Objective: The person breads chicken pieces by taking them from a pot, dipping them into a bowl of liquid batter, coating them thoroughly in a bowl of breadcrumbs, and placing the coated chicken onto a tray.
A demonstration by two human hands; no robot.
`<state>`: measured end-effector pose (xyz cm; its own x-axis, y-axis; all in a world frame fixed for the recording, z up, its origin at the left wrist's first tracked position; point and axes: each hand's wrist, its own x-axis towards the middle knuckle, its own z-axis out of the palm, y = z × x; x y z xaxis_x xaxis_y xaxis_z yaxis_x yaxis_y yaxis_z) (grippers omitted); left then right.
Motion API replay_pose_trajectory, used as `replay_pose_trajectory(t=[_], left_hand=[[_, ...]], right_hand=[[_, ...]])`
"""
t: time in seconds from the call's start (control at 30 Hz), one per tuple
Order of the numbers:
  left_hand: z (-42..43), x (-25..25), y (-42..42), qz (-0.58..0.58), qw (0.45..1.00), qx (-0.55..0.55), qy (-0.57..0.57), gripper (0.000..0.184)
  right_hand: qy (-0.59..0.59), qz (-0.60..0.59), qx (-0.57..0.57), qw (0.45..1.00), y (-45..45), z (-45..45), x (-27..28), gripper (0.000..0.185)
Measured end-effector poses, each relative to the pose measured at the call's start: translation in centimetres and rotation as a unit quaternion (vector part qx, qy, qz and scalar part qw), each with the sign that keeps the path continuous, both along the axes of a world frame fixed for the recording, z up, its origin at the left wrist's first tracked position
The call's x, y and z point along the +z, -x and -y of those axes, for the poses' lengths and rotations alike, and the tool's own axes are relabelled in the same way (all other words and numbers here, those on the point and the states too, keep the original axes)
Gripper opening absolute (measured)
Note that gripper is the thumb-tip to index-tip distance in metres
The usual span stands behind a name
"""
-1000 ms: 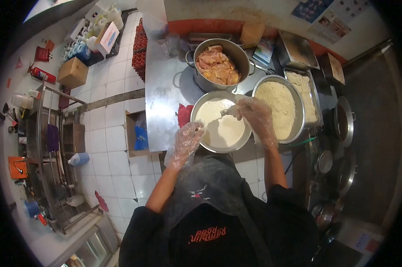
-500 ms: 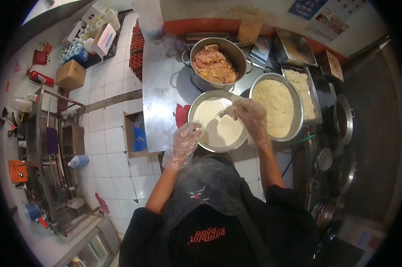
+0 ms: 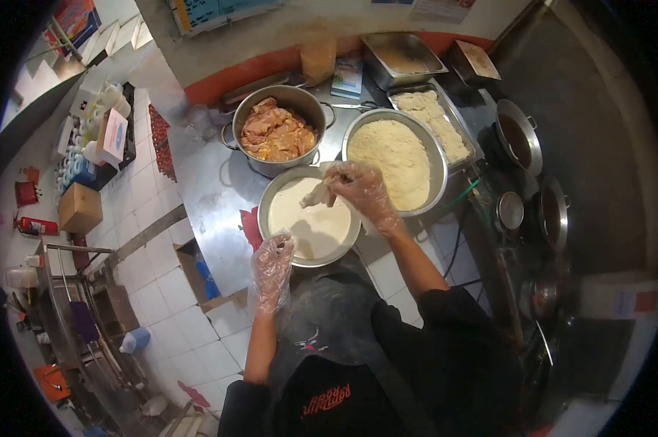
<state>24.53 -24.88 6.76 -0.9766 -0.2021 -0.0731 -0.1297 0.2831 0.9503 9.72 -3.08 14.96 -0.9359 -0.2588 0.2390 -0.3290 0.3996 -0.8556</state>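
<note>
My right hand [image 3: 358,191], in a clear plastic glove, pinches a batter-coated piece of meat [image 3: 316,195] above the right side of the batter bowl. Pale, smooth batter [image 3: 307,222] fills this round metal bowl [image 3: 263,191]. At the bowl's lower left edge is my left hand [image 3: 272,266], also gloved, with its fingers curled together; whether it grips the rim or anything else is hidden. Right of the batter stands a wide metal bowl [image 3: 441,178] of yellowish flour or breading [image 3: 391,160]. Behind the batter, a deep pot [image 3: 231,135] holds raw marinated meat [image 3: 276,131].
A metal tray [image 3: 472,154] of coated pieces lies beyond the breading bowl, near a deep steel pan [image 3: 405,62]. Farther right are dark-filled woks [image 3: 517,135] and a small round strainer or pan [image 3: 509,210]. A red cloth [image 3: 250,227] lies left of the batter bowl.
My right hand has lifted slightly from the batter with the piece of meat. The view has swung to the right and tilted, so the table appears farther left. My left hand stays by the bowl.
</note>
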Motion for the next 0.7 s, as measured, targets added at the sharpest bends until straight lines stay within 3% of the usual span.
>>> replay_pose_trajectory(t=[0.07,0.2,0.27,0.33,0.37,0.43,0.47,0.5,0.57,0.67,0.7], left_hand=[[-0.5,-0.1,0.7,-0.018,0.999,-0.010,0.028,0.027],[-2.2,1.6,2.4,-0.003,0.999,-0.015,0.052,0.026],[-3.7,2.5,3.5,0.004,0.998,-0.023,0.054,0.024],[-5.4,1.4,4.6,-0.047,0.995,-0.049,0.073,0.023],[-6.3,0.9,5.0,-0.095,0.989,-0.071,0.091,0.022],[-8.5,1.1,6.2,-0.086,0.991,-0.078,0.063,0.021],[-9.6,1.1,6.9,-0.076,0.993,-0.083,0.038,0.021],[-10.6,1.1,7.6,-0.075,0.993,-0.083,0.039,0.021],[-12.9,1.0,8.6,-0.060,0.992,-0.092,0.057,0.020],[-16.5,1.7,11.2,-0.054,0.993,-0.094,0.048,0.017],[-17.2,1.3,12.4,-0.034,0.991,-0.129,0.022,0.025]], right_hand=[[-0.028,0.014,-0.002,1.000,0.9,-2.2,2.2,0.013],[-0.094,-0.147,-0.050,0.983,3.1,-7.4,5.1,0.018],[-0.075,-0.100,-0.051,0.991,2.8,-9.8,6.0,0.019],[-0.155,-0.145,-0.023,0.977,2.9,-11.8,5.8,0.021],[-0.250,-0.163,-0.026,0.954,2.5,-12.8,4.7,0.024],[-0.034,0.029,0.010,0.999,0.8,-15.7,0.3,0.024],[-0.120,0.079,0.009,0.990,-0.3,-16.8,0.1,0.024],[-0.119,0.080,0.009,0.990,-1.0,-17.8,-0.2,0.024],[-0.300,0.035,-0.010,0.953,-1.8,-20.2,-0.8,0.025],[-0.267,0.063,-0.069,0.959,0.7,-24.9,-1.6,0.028],[-0.289,0.031,-0.086,0.953,2.0,-26.1,-1.8,0.032]])
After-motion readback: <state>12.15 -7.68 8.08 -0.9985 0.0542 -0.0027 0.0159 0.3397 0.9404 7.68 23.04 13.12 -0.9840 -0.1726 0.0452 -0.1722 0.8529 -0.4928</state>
